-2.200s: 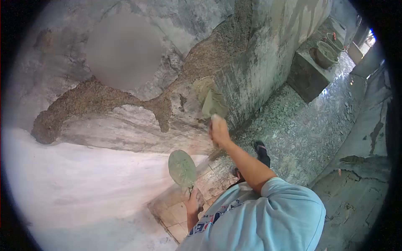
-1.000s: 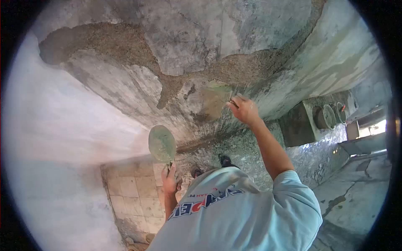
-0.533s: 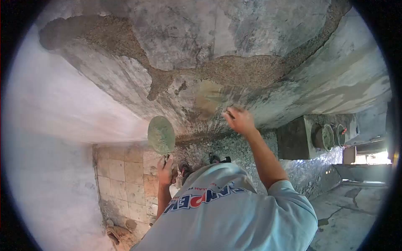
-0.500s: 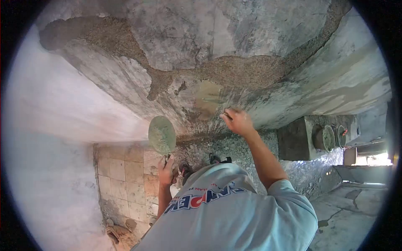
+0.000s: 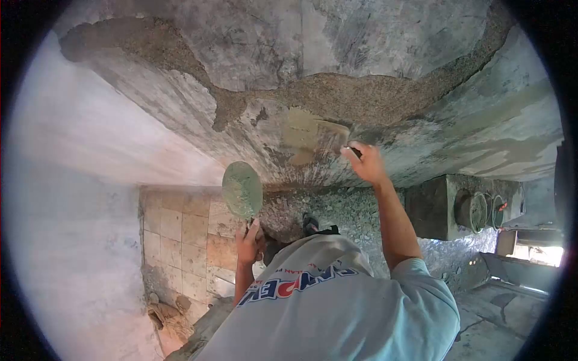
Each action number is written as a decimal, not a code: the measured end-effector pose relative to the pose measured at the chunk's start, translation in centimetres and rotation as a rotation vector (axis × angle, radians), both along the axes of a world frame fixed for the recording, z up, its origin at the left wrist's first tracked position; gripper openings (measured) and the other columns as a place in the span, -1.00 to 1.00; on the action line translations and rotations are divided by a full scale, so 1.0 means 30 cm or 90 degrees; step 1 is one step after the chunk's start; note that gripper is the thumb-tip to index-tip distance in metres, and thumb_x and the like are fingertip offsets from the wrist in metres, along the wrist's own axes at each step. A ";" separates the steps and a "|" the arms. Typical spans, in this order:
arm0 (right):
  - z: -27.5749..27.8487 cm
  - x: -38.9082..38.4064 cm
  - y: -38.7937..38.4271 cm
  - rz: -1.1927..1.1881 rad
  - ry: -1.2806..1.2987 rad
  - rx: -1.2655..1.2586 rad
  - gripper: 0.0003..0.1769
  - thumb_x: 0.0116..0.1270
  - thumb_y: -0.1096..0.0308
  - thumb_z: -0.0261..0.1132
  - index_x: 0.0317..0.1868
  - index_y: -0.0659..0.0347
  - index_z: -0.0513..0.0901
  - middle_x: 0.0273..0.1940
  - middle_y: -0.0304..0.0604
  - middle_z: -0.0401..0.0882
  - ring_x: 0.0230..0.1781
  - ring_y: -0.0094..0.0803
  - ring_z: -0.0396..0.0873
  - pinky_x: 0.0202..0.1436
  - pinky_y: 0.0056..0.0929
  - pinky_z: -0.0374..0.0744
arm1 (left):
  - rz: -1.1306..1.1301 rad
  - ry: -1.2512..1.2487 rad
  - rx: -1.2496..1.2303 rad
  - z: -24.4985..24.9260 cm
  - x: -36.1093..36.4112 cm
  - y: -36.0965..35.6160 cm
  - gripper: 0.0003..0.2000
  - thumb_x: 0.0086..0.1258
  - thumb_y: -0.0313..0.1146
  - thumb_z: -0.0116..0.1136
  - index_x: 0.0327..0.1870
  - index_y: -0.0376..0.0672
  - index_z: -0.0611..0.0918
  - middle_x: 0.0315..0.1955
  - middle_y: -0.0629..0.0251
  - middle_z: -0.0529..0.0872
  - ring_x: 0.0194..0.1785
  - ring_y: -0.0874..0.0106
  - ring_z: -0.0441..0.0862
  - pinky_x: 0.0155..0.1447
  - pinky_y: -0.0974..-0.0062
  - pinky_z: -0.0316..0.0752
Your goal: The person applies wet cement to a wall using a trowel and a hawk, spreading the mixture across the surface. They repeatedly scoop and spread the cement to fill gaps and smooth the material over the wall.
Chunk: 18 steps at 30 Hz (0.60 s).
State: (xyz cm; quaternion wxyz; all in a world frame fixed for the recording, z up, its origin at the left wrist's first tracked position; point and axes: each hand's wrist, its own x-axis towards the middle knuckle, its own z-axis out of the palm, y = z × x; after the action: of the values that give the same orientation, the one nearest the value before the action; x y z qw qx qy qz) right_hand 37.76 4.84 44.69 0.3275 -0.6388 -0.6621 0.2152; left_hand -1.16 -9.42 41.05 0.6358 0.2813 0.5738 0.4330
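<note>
My left hand [image 5: 247, 242] is closed around the short handle of a round hawk [image 5: 242, 189], whose face carries wet grey-green mortar. It is held out near the foot of the wall, apart from it. My right hand [image 5: 368, 163] grips a trowel [image 5: 353, 151] by its handle. The thin blade reaches up and left over the wall, blurred by motion, beside a smooth damp mortar patch [image 5: 300, 135]. Whether the blade touches the wall is hard to tell.
The grey wall [image 5: 361, 48] has a rough band of exposed render [image 5: 355, 99]. On the right, a bucket [image 5: 471, 210] stands by a concrete block [image 5: 428, 207]. Rubble [image 5: 355, 210] covers the floor by my feet; tiles [image 5: 180, 234] and a crumpled sack [image 5: 171, 319] lie left.
My right hand with the trowel has moved right and slightly up along the wall, and the blade now shows. The hawk has shifted slightly right and up in view.
</note>
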 end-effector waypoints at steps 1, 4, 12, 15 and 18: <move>-0.020 0.021 -0.020 -0.022 0.004 0.003 -0.60 0.49 -0.01 0.41 -0.21 0.22 0.74 -0.35 0.14 0.70 -0.35 0.19 0.66 -0.23 0.00 0.59 | 0.003 -0.002 -0.012 0.014 0.002 0.001 -0.71 0.64 -0.18 0.15 -0.35 -0.05 0.44 -0.69 0.48 0.36 -0.73 0.59 0.29 -0.69 0.52 0.18; -0.041 0.065 -0.074 -0.026 -0.010 -0.033 -0.61 0.49 -0.03 0.40 -0.18 0.17 0.74 -0.35 0.11 0.71 -0.31 0.17 0.68 -0.22 0.00 0.60 | 0.010 0.011 -0.014 0.038 0.009 -0.002 -0.70 0.65 -0.18 0.13 -0.36 -0.04 0.44 -0.70 0.49 0.35 -0.74 0.59 0.27 -0.69 0.52 0.17; -0.100 -0.197 0.005 0.125 -0.226 -0.028 -0.60 0.59 -0.06 0.22 -0.05 0.11 0.74 -0.17 0.05 0.77 -0.18 0.15 0.75 -0.11 0.12 0.71 | 0.026 0.035 0.002 0.022 0.017 -0.006 -0.72 0.66 -0.18 0.13 -0.33 -0.07 0.47 -0.70 0.48 0.39 -0.74 0.59 0.30 -0.67 0.53 0.20; -0.037 -0.217 0.040 0.097 -0.253 -0.064 -0.59 0.60 -0.06 0.20 -0.03 0.11 0.75 -0.13 0.08 0.78 -0.18 0.16 0.76 -0.10 0.13 0.72 | 0.035 0.024 0.005 0.031 0.023 -0.017 -0.73 0.65 -0.20 0.15 -0.30 -0.09 0.48 -0.70 0.47 0.42 -0.73 0.58 0.31 -0.66 0.53 0.21; 0.060 -0.208 0.062 0.062 -0.297 -0.046 -0.59 0.60 -0.04 0.22 -0.03 0.14 0.74 -0.20 0.12 0.77 -0.20 0.16 0.76 -0.13 0.12 0.72 | 0.025 0.038 0.041 0.016 0.006 -0.024 -0.76 0.63 -0.20 0.17 -0.25 -0.10 0.49 -0.68 0.46 0.43 -0.73 0.58 0.32 -0.66 0.52 0.22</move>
State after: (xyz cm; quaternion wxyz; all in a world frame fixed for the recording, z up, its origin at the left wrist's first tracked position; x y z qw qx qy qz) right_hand 31.52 6.71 46.50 0.1317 -0.6501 -0.7415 0.1010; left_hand -0.98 -10.15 41.52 0.6003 0.3030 0.5840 0.4547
